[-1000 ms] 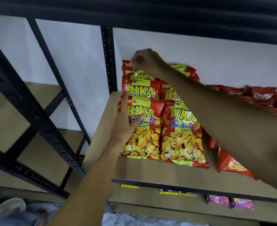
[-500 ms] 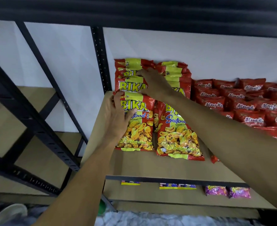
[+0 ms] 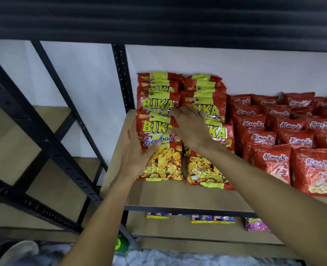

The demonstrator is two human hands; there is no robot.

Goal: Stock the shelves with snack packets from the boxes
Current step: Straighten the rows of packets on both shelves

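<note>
Two rows of red and yellow Bika packets (image 3: 161,104) lie overlapped on the wooden shelf (image 3: 174,196), leaning back toward the white wall. My left hand (image 3: 134,150) lies flat with straight fingers along the left edge of the front left Bika packet (image 3: 164,162), its thumb on the packet's face. My right hand (image 3: 190,127) rests palm down with spread fingers across the gap between the two rows, covering part of the front right Bika packet (image 3: 207,169). Neither hand grips a packet.
Rows of red Alang-Ku packets (image 3: 293,139) fill the shelf to the right. A black upright post (image 3: 120,73) stands at the shelf's back left. A lower shelf holds small packets (image 3: 212,218) and a purple one (image 3: 256,224). Another shelving unit (image 3: 24,131) stands to the left.
My right hand came down from the top of the back packets toward the front and now lies flat between the rows. The left hand stayed at the front left packet.
</note>
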